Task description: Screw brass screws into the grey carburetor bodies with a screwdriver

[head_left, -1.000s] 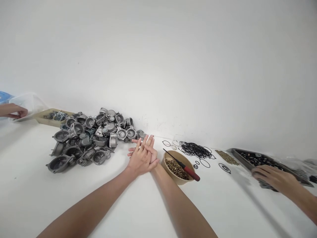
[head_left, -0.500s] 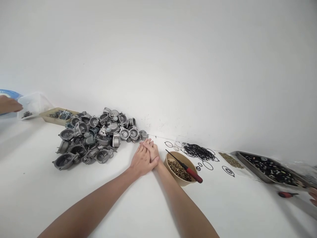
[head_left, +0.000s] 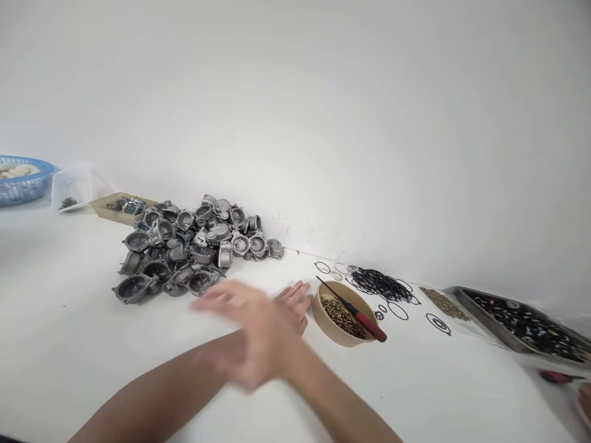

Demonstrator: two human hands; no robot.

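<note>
My left hand (head_left: 294, 303) lies on the white table just left of the bowl, its fingers spread and nothing seen in it. Crossing above the left wrist, my right hand (head_left: 252, 335) is blurred by motion, with thumb and fingers apart and no object visible in it. It hides part of the left hand and wrist. A tan bowl (head_left: 325, 323) of small brass-coloured parts (head_left: 344, 317) stands beside the left fingers. Across the bowl's rim rests a screwdriver (head_left: 369, 324) with a red and black handle. Left of the hands is a heap of cup-shaped grey metal castings (head_left: 203, 253).
Black rubber rings (head_left: 381, 284) lie right of the bowl, beyond them small greenish-gold parts (head_left: 446, 304) and a dark metal tray (head_left: 489, 325). Another screwdriver (head_left: 556, 376) and a person's hand (head_left: 585, 397) are far right. A tan tray (head_left: 104, 208), clear box (head_left: 87, 195) and blue basket (head_left: 28, 191) stand left.
Before, my hands lay clasped together near the bowl. Now the right has come off and swung left over the left wrist. The view has shifted slightly, and the other person's hand at left is gone.
</note>
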